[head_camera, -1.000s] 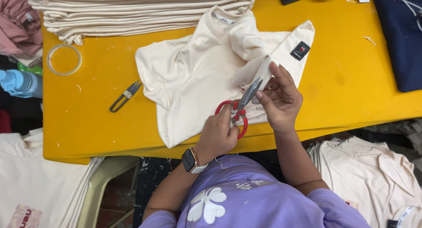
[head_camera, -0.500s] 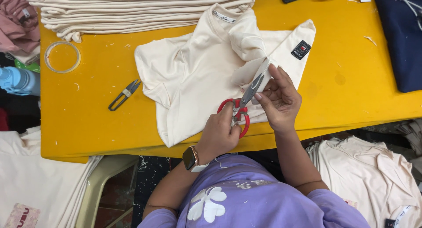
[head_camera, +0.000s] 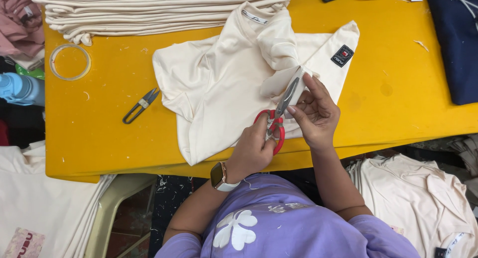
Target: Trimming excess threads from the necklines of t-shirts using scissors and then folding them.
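Left hand (head_camera: 256, 148) grips red scissors (head_camera: 277, 119), right hand (head_camera: 316, 113) pinches cream shirt (head_camera: 224, 84); thread snips (head_camera: 140, 105) nearby.

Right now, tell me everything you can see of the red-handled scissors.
The scissors have red loop handles, plastic by the look, and slim grey metal blades. The left hand holds them, fingers through the loops. The blades angle up and to the right, nearly closed around a small cream flap of fabric that the right hand pinches. They sit over the lower edge of the cream T-shirt spread on the yellow table. The blade tips are partly hidden by the flap.
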